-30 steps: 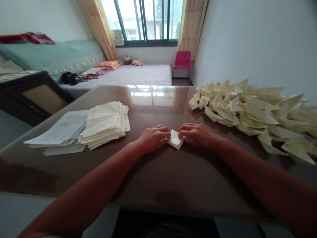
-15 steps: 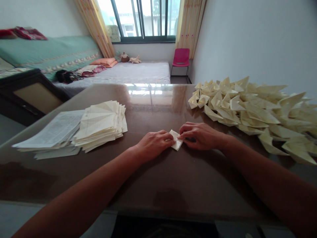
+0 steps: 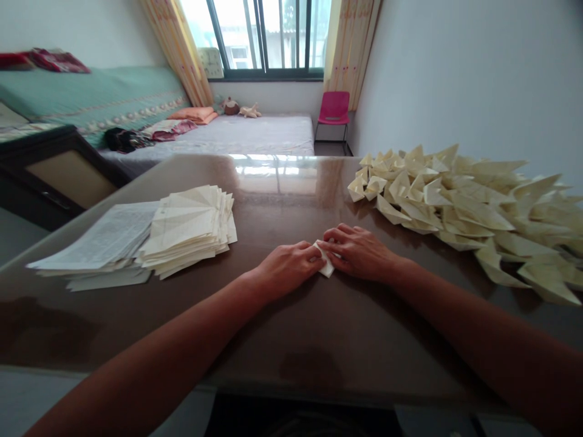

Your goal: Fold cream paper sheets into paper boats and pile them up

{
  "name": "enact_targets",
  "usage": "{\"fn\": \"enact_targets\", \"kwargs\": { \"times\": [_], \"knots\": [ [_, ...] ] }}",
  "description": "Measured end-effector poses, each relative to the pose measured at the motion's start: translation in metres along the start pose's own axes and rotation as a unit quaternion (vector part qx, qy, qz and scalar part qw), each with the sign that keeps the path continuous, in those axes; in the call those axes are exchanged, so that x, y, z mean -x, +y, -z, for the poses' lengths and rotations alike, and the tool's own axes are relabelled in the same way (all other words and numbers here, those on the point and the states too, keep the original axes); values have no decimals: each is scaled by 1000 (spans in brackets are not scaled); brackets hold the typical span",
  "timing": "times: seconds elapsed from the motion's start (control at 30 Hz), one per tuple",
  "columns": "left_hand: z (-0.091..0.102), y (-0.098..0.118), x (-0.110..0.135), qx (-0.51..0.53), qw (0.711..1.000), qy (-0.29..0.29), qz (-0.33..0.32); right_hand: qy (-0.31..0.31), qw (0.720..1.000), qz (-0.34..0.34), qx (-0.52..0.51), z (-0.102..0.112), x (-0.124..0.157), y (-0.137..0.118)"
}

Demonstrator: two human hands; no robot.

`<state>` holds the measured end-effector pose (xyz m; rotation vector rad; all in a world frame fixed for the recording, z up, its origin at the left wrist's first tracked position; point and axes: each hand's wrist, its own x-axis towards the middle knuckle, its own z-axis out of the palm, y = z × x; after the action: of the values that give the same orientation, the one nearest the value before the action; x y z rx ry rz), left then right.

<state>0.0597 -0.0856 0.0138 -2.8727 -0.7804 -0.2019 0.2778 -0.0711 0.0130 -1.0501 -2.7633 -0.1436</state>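
A small folded piece of paper (image 3: 327,267) lies on the brown glossy table (image 3: 282,340), between my two hands. My left hand (image 3: 291,265) has its fingertips closed on the paper's left side. From the right, my right hand (image 3: 355,252) presses its fingers on the upper and right part of the paper, with the fingertips close to those of the left. The hands cover much of the paper, so its full shape is hidden.
Left on the table are a stack of cream paper sheets (image 3: 186,224) and printed sheets (image 3: 98,237). A large heap of folded paper pieces (image 3: 455,200) covers the right side. Beyond the table stand a bed (image 3: 264,136) and a pink chair (image 3: 334,109).
My right hand has moved left over the paper, closer to my left hand. The paper looks narrower and more of it is covered. The camera view has shifted slightly.
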Motion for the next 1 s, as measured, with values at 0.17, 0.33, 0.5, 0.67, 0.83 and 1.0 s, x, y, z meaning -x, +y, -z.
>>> {"fn": "enact_targets", "kwargs": {
  "times": [0.17, 0.33, 0.5, 0.67, 0.83, 1.0],
  "knots": [
    [0, -1, 0, 3, 1000, 9, -1, 8, 1000, -6, -27, -1, 1, 1],
    [1, -3, -3, 27, 999, 30, -19, 24, 985, 23, -169, 2, 5, 19],
    [0, -5, -2, 70, 997, 33, 9, -25, 965, 49, -257, 6, 5, 22],
    [0, -10, 0, 143, 988, 38, 47, -8, 964, 26, -266, 1, 4, 21],
    [-1, -16, 1, 218, 972, 32, 80, -5, 956, 37, -291, -2, 4, 27],
    [-6, -15, -2, 247, 957, 33, 146, 2, 948, -23, -317, -4, 0, 24]
  ]
}}
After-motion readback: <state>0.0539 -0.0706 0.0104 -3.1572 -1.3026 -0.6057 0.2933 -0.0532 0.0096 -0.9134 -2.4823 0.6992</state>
